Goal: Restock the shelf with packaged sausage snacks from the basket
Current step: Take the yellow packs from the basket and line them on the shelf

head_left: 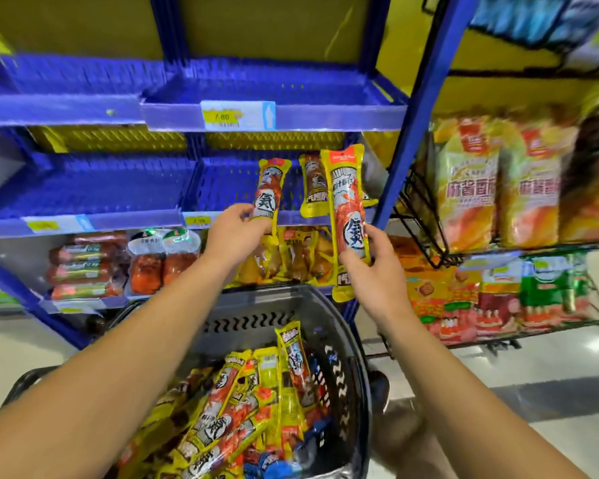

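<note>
Sausage packs, one in each of my hands, both stand upright with their long axes pointing up at the blue shelf (pixel 242 188). My left hand (pixel 234 233) pinches the lower end of its pack (pixel 269 193), whose top already leans over the shelf lip, so this hand is nearer to placing. One pack (pixel 313 183) already stands on the shelf between the two. My right hand (pixel 374 267) grips the longer pack (pixel 348 216) round its lower half, just in front of the shelf edge. Both arms reach forward over the basket (pixel 256 316), where many more packs lie heaped below.
</note>
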{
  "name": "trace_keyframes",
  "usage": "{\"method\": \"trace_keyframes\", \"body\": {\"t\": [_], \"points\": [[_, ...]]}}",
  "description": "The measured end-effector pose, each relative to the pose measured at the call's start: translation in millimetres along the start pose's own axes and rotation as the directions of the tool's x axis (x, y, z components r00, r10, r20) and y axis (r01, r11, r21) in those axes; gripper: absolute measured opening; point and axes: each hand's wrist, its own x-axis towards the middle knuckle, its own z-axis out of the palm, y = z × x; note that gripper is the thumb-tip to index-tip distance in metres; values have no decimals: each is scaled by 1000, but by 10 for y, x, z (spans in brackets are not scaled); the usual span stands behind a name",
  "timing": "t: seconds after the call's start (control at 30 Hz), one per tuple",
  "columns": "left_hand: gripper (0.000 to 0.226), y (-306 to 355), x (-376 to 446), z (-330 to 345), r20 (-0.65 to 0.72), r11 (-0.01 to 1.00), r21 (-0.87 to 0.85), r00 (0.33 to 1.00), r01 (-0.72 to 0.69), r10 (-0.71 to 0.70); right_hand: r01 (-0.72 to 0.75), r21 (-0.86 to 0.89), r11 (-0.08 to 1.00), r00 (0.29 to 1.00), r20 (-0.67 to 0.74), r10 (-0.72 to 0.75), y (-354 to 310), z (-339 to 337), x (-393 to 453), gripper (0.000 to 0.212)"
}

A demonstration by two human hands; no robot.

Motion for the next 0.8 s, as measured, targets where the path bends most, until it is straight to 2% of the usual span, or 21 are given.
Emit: {"method": "trace_keyframes", "body": {"t": [0.13,0.2,0.27,0.33,0.43,0.5,0.8], "points": [[53,142,177,123,6,998,67,1000,0,0,-6,-2,1000,1000,-1,6,-14,-34,110,46],[68,189,235,134,-9,967,249,998,-61,66,-8,-2,1000,1000,-1,8,-16,-49,144,45],[64,208,260,118,13,844,517,987,-144,160,-6,-9,1000,1000,3,6,-12,-69,167,44],[58,188,275,69,60,743,624,962,-244,265,-10,-8,1000,1000,10,10,-8,-93,177,41],[49,154,307,-61,201,706,578,910,-409,362,-7,-6,1000,1000,24,7,-8,-122,195,37],[44,120,333,-110,261,694,569,897,-441,357,-6,-5,1000,1000,27,7,-14,-129,215,37],[50,132,499,200,232,682,584,896,-440,380,-16,-20,1000,1000,13,16,-52,-155,288,43]]}}
